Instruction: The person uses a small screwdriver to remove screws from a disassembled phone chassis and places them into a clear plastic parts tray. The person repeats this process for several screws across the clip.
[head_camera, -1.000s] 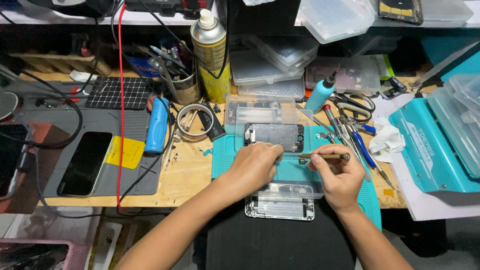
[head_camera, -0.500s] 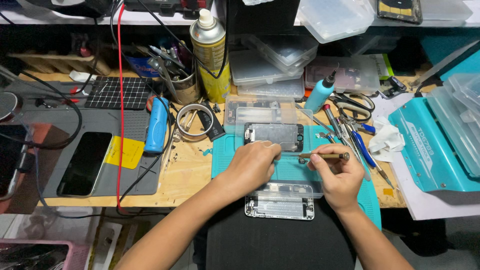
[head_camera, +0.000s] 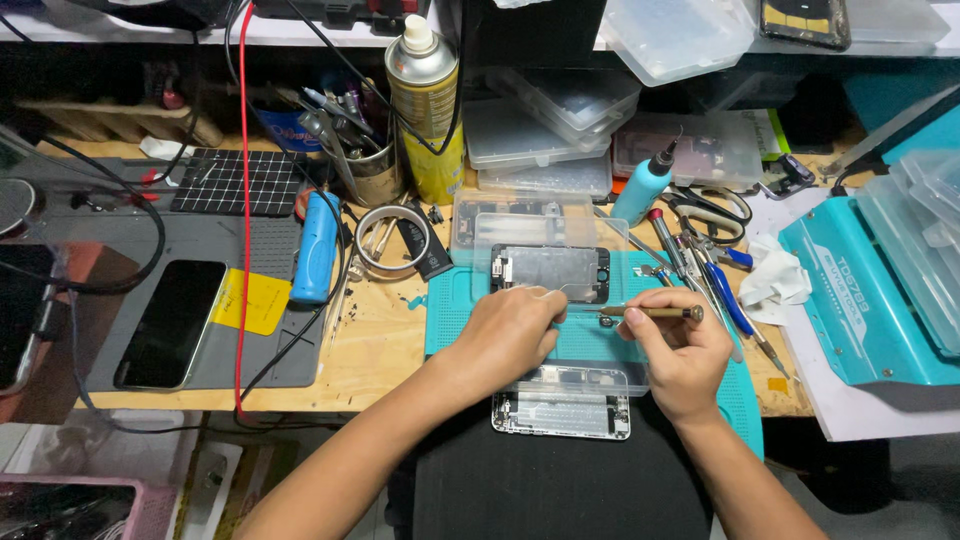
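Note:
My right hand (head_camera: 680, 355) grips a slim brass-coloured screwdriver (head_camera: 650, 313) held level, its tip pointing left toward my left hand (head_camera: 512, 332). The left hand rests fingers-down on a teal work mat (head_camera: 730, 400), just below an opened phone screen assembly (head_camera: 550, 272) with a metal back plate. What the left fingers pinch is hidden. A silver phone housing (head_camera: 562, 413) lies at the mat's near edge, under a clear plastic lid (head_camera: 590, 376).
A grey mat (head_camera: 230, 330) on the left carries a black phone (head_camera: 170, 322), a yellow note and a blue cylinder (head_camera: 316, 246). A spray can (head_camera: 426, 100), tool cup, clear boxes, scissors and screwdrivers crowd the back. A teal machine (head_camera: 850, 300) stands at the right.
The right hand and the screwdriver shifted very slightly; the left hand stays in place on the mat.

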